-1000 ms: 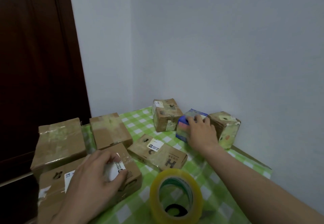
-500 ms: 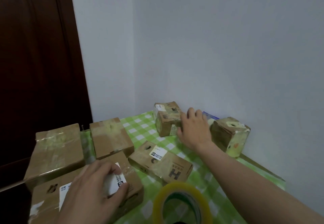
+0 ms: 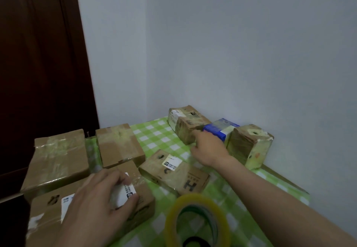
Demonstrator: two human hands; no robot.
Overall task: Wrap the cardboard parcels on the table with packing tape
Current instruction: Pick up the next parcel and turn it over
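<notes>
Left hand (image 3: 100, 204) lies slack on near parcel (image 3: 144, 203), part-hiding label (image 3: 126, 193); right hand (image 3: 210, 148) blurred by blue box (image 3: 214, 129), grip unreadable; tape roll (image 3: 195, 198) cropped.

Our left hand (image 3: 100, 206) and right hand (image 3: 210, 150) were bare. The right forearm (image 3: 280, 198) was bare too, along all the length we could see. Of the left arm we saw only a bare wrist (image 3: 73, 233). Blur softened the fingers.

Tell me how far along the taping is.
Mostly done: the left parcel and the others show glossy tape. In hand: the left hand rests on the near parcel, the right hand reaches beside the blue box; the tape roll lies unheld. Left: possibly the blue box.
</notes>
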